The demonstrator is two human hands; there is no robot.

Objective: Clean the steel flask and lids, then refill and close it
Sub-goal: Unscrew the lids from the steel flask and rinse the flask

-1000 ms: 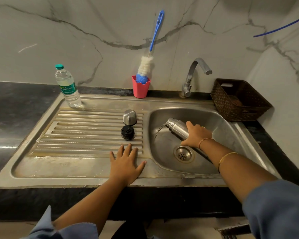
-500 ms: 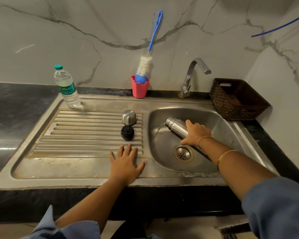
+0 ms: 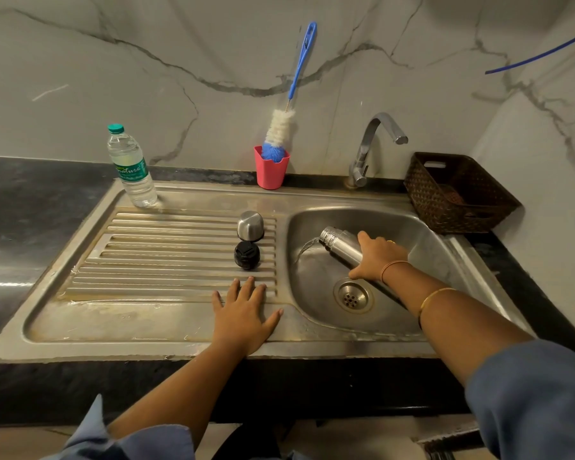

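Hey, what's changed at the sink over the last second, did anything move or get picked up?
Nothing visibly moved, and nothing was taken hold of or let go. The right hand still grips the tilted steel flask over the sink basin, water still running from its mouth. The left hand stays flat on the drainboard, near the steel lid and black lid.

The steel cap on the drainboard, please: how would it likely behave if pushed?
The steel cap looks rigid and, being small, probably light. Standing on the ribbed drainboard, it may catch on a ridge and tip; its round body could then roll.
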